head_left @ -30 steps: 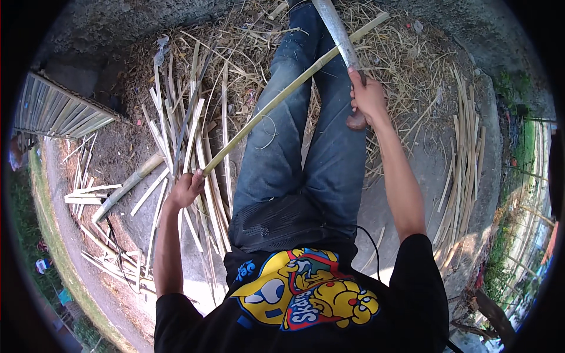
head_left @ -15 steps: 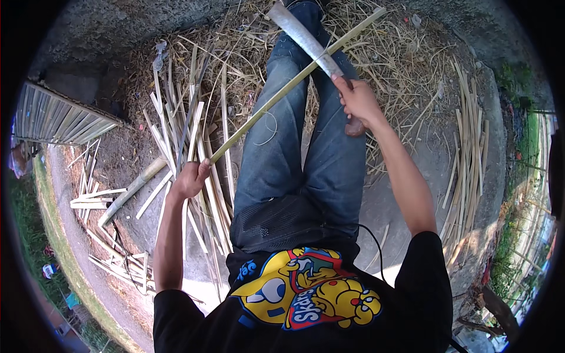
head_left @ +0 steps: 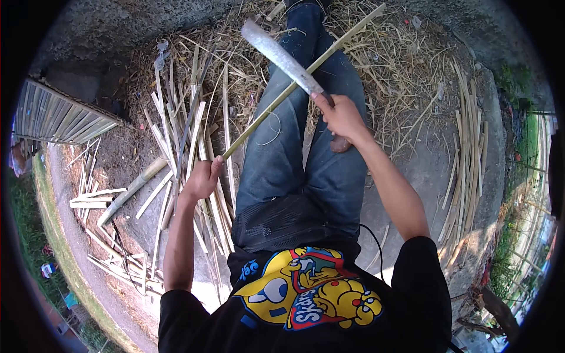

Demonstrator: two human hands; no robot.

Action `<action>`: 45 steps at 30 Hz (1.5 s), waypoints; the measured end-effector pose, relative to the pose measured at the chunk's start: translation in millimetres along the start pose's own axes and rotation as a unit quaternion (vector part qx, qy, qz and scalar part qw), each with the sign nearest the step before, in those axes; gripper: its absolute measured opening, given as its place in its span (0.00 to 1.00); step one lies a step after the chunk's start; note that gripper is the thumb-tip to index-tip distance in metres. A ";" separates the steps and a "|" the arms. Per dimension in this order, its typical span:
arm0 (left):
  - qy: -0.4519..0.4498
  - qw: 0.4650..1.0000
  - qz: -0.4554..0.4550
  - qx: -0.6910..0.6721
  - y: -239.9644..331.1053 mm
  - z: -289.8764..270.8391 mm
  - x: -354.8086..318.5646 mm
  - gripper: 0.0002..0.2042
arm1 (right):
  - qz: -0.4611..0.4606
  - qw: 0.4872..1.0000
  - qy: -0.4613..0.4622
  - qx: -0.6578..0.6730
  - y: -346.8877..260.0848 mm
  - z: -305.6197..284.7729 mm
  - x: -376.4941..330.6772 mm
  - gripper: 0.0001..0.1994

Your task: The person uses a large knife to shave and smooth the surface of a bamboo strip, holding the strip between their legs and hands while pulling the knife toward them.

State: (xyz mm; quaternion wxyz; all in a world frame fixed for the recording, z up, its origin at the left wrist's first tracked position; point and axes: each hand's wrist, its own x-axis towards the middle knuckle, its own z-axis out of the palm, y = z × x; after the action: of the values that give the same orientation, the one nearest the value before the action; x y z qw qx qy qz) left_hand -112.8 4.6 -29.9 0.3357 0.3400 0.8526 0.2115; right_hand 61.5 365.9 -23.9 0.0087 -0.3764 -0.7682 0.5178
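My left hand is closed around the near end of a long greenish bamboo strip. The strip slants up and away to the right across my outstretched legs. In my right hand I grip a machete by its dark handle. Its broad grey blade points to the far left and crosses the strip near the strip's middle, over my legs. Whether the edge bites into the strip cannot be made out. A thin curled shaving lies on my jeans.
Loose bamboo strips are heaped on the ground to my left, beside a thicker bamboo pole. Another bundle of strips lies at the right. Shavings litter the ground around my feet, before a rough wall.
The machete and my right hand have moved left and nearer to me, so the blade crosses the strip lower down. My left hand has shifted slightly to the right with the strip's end.
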 end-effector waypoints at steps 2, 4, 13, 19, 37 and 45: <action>0.003 1.000 -0.018 -0.003 19.0 7.8 5.6 0.38 | -0.105 0.992 -0.036 -0.066 -0.9 46.1 -35.9 0.31; 0.020 0.999 -0.001 -0.029 27.3 7.8 3.9 0.37 | -0.183 0.980 -0.034 -0.076 -2.8 66.1 -48.4 0.31; 0.093 0.992 -0.010 0.086 22.6 3.5 -22.9 0.30 | 0.066 0.985 0.132 0.094 -12.1 -29.3 34.7 0.31; 0.115 0.990 -0.023 0.082 39.5 23.4 -5.7 0.29 | -0.088 0.993 -0.049 -0.058 3.9 41.3 -27.1 0.32; 0.002 0.989 -0.096 -0.111 50.8 18.0 -1.8 0.37 | 0.033 0.992 -0.104 0.065 5.4 71.3 -45.4 0.32; 0.049 0.995 -0.074 -0.052 63.3 28.6 -5.2 0.37 | 0.067 0.988 0.034 0.131 -7.9 25.7 -10.8 0.30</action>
State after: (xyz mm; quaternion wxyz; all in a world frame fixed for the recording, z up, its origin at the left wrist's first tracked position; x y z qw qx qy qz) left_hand -61.8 47.6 -10.0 0.3252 0.2473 0.8789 0.2462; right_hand 54.4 337.9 -25.4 0.0495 -0.4401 -0.6659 0.6004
